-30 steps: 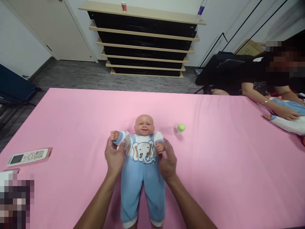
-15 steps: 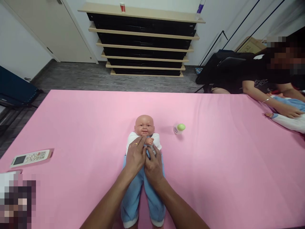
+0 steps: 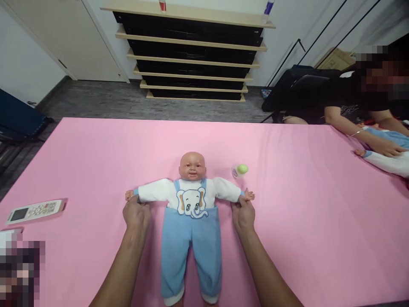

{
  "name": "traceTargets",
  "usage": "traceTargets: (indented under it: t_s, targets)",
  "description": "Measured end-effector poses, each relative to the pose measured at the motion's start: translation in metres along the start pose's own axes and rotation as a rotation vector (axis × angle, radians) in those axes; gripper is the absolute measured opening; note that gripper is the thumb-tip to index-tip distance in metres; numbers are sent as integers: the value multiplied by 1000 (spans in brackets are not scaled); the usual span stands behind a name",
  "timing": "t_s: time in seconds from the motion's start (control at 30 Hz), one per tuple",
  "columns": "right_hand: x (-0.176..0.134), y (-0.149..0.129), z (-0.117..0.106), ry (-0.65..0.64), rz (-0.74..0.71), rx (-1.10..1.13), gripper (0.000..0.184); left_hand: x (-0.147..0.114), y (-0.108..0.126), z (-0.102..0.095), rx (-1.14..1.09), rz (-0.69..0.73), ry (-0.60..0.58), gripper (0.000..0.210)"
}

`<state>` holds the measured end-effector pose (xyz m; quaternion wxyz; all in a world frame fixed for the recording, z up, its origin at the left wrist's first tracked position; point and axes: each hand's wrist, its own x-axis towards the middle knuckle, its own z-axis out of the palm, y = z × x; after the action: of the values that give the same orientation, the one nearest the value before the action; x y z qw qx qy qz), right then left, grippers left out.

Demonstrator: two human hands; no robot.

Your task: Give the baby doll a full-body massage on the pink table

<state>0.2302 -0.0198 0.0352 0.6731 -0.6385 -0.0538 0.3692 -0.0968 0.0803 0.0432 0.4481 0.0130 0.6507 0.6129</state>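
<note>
A baby doll point(image 3: 192, 238) lies face up, wearing a white long-sleeved top and blue overalls with an elephant on the chest. Its arms stretch straight out to both sides. My left hand point(image 3: 136, 213) is closed on the doll's arm at the left of the view, by the blue cuff. On the other side, my right hand point(image 3: 243, 213) grips the opposite arm near its wrist. Just above that arm stands a small clear bottle with a green cap point(image 3: 242, 169). The doll's feet are partly cut off at the bottom edge.
A pink-covered table point(image 3: 303, 221) bears a white remote control point(image 3: 36, 212) at the left. At the far right a person point(image 3: 358, 98) in black handles another doll point(image 3: 388, 162). Behind the table is a black shelf unit point(image 3: 194, 51) with pale boards.
My hands have moved apart from the doll's chest, spreading its arms out to the sides. The elephant on its front is now uncovered.
</note>
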Motion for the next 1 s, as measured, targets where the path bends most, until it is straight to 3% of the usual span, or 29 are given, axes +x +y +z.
traceTargets:
  t_s: [0.1,0.2,0.33,0.43,0.57,0.63,0.7,0.87,0.93,1.0]
  targets:
    - [8,0,-2,8,85,45,62,6,-6,-4,-49,-57,-1,35]
    - [-1,-12,7,-5,74,36,64,-8,-1,0,-27,-16,-23,33]
    - [-32,-33,29,-74,-97,-39,55,-51,13,17,234,354,-156,36]
    - [-60,-30,41,-276,-440,-352,40,-89,16,31,454,638,-352,39]
    - [-85,-3,47,-581,-930,-838,42,-120,-1,38,764,792,-778,40]
    - [-93,10,50,-605,-1027,-940,48,-125,-12,35,872,852,-982,45]
    - [-97,18,53,-585,-1045,-993,52,-126,-21,31,940,900,-1087,50]
    - [-99,18,55,-570,-1007,-1023,50,-122,-21,26,938,933,-1086,50]
    - [-97,15,53,-506,-971,-960,46,-121,-15,26,861,926,-1014,51]
    - [-92,10,50,-390,-867,-831,44,-118,-8,25,785,888,-871,55]
